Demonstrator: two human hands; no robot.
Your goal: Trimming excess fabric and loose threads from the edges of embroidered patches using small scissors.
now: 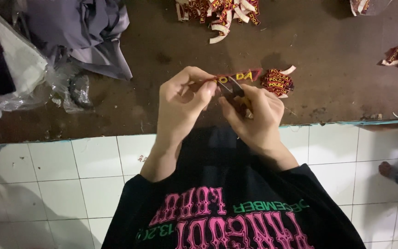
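The left hand [180, 99] pinches one end of a dark red embroidered patch [236, 76] with yellow letters, holding it level above the brown worktable [171, 60]. The right hand [254, 115] is closed around small thread snips [231, 88], blades touching the patch's lower edge. Trimming well likely means keeping the patch taut and the blades close along the border — nipping only loose threads. A neat stack of patches [276, 83] sits just beside — other heaps [222, 14] lie farther back.

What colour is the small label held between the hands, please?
Dark red with yellow lettering, on the label, head view.
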